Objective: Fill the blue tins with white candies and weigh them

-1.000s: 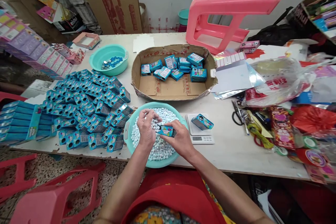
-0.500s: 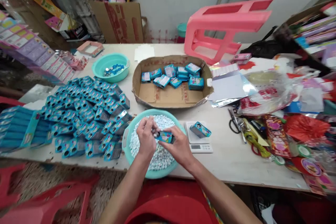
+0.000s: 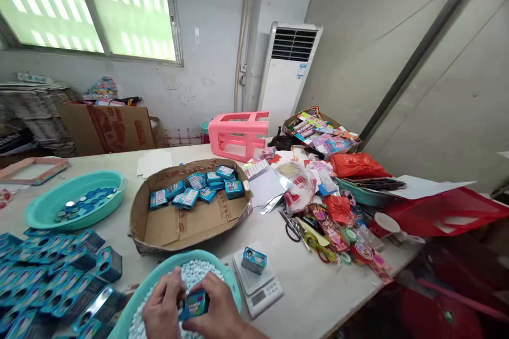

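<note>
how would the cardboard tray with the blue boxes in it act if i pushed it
The cardboard tray would probably flex a bit, since its thin walls already look bowed. Tipping seems unlikely, as it sits wide and low on the table. The blue boxes inside may shift, since they lie loosely scattered.
</note>
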`<state>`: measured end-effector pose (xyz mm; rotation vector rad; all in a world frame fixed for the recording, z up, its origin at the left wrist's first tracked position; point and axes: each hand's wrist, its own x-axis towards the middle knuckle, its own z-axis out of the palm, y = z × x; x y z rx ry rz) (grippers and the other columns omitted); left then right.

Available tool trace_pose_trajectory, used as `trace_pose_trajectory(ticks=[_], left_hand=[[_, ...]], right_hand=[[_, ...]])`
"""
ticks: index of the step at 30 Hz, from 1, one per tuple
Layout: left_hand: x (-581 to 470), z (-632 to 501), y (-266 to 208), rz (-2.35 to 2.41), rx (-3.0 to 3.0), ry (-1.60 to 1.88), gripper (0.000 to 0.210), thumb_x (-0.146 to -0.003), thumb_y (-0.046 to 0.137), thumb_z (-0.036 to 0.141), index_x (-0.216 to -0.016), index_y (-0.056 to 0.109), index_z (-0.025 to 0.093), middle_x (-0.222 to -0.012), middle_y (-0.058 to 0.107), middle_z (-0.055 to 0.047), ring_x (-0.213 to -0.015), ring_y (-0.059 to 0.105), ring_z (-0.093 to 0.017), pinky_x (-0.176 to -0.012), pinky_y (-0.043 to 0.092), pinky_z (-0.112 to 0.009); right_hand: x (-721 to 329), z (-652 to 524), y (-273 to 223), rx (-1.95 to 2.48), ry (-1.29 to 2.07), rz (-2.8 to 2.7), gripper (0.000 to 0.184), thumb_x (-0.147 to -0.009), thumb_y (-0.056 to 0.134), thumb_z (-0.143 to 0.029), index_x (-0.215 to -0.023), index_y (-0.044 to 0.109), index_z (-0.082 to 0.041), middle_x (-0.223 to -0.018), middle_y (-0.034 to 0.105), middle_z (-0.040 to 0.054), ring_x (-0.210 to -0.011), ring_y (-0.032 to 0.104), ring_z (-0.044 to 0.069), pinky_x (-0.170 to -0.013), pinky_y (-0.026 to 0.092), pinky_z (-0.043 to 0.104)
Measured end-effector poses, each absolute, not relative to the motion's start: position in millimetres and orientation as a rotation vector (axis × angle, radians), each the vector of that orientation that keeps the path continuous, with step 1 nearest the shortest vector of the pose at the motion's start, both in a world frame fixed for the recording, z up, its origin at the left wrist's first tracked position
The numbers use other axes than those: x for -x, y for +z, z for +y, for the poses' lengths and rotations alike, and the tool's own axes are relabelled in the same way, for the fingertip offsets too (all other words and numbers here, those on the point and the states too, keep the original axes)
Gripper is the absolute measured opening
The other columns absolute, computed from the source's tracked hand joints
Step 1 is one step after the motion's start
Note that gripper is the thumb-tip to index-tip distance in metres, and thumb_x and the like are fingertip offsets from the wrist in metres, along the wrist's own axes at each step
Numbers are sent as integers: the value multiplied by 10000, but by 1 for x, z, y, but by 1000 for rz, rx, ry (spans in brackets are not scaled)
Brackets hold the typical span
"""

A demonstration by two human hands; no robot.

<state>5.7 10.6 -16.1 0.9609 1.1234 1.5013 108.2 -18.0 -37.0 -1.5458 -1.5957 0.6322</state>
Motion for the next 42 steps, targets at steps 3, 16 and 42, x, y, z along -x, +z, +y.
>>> trace_pose_trajectory(ticks=[3,16,42], left_hand=[[-14,2,-2,1198,-838,1479,428,-700,652,461,-517,390,177,-481,344,41,-433,287,-85,-388,231,-214],[9,11,-87,1682,-1831,755,217,-791,505,298,-932,628,189,-1022,622,-88,-1057,539,-266,-974,389,-463],[-100,43,-17,1324,-2090,625,371,-777,613,351,-1108,523,209,-1053,590,-45,-954,563,-190,-828,451,-286]], right_hand=[[-120,-30,-21,1539,769,-1490,391,-393,830,-236,-746,663,-241,-779,634,2,-760,611,250,-683,476,346],[-191,-72,-10,1215,1112,-1390,402,-576,835,-351,-908,656,-212,-891,601,18,-878,568,193,-803,435,307],[-335,-147,-65,1913,935,-975,494,-560,752,-482,-946,639,-196,-968,648,30,-904,604,237,-771,488,285]])
